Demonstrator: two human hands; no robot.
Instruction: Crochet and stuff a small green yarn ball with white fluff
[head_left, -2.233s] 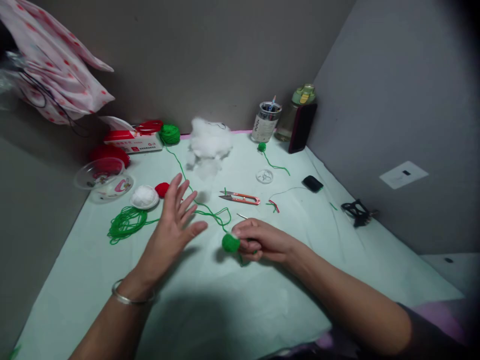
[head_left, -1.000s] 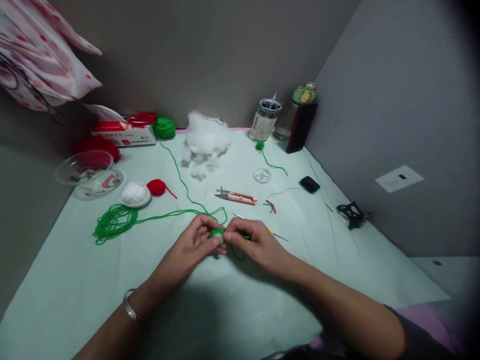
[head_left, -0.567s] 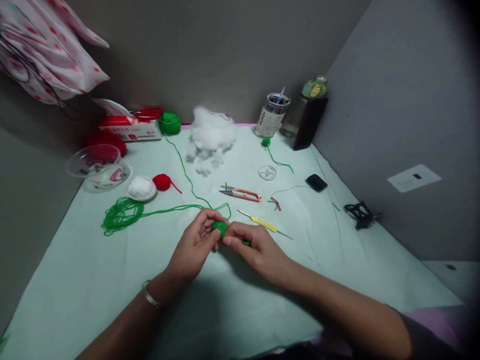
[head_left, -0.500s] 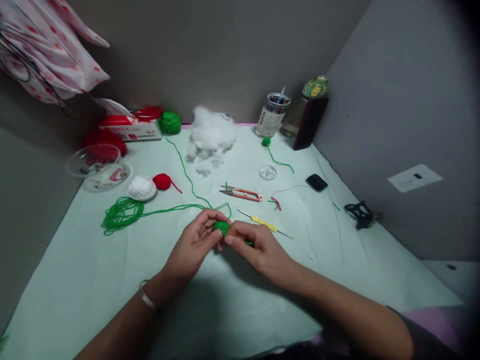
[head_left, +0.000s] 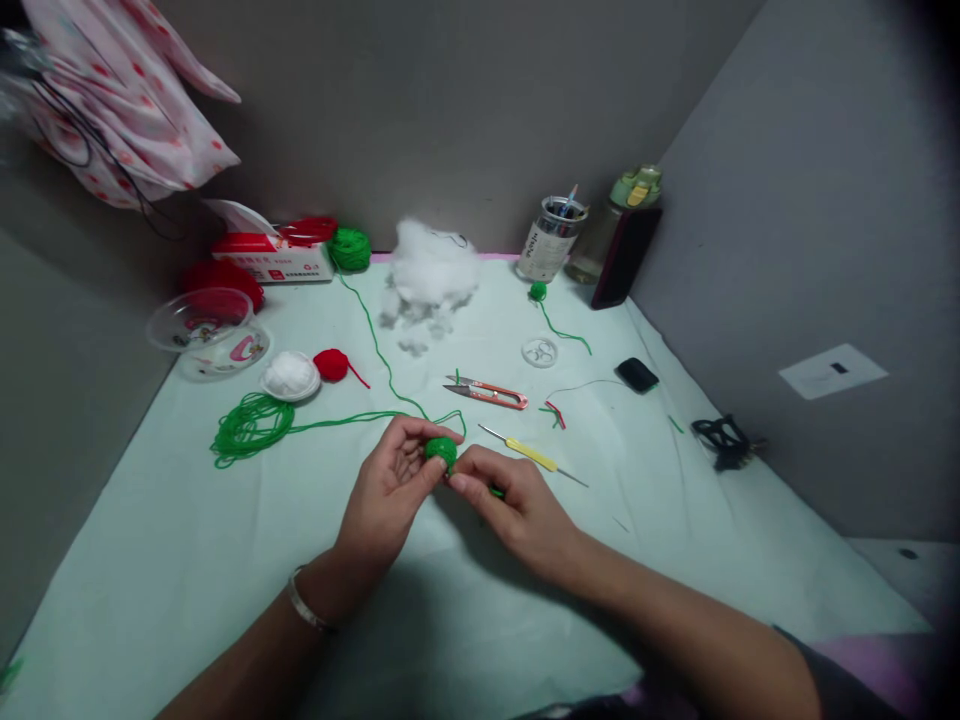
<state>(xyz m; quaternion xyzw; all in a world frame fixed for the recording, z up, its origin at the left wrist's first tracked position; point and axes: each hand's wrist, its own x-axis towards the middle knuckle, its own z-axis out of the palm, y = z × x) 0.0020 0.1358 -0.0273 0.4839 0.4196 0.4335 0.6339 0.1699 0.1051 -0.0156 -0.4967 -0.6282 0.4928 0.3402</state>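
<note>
The small green yarn ball is rounded, with a textured, knitted-looking surface of even bright green; it lies between the two hands, just above the near middle of the pale green surface. The left hand cups it from the side, its grip narrow and closed on the ball, the thumb pressed against the lower edge and the fingers curled behind. The right hand meets the ball's lower right side with thumb and forefinger pinched together; green yarn shows within its curled fingers, and whether the pinch holds the ball itself or a strand cannot be told. The yellow-handled crochet hook lies beyond the right hand, near the orange-handled thread snips, whose blades stand apart. To the left are the green yarn hank, the white yarn ball and the red yarn ball. Red-and-white packaging, the tissue box, bears small printed characters too blurred to read; the label on the pen tin carries dark lettering, likewise illegible.
</note>
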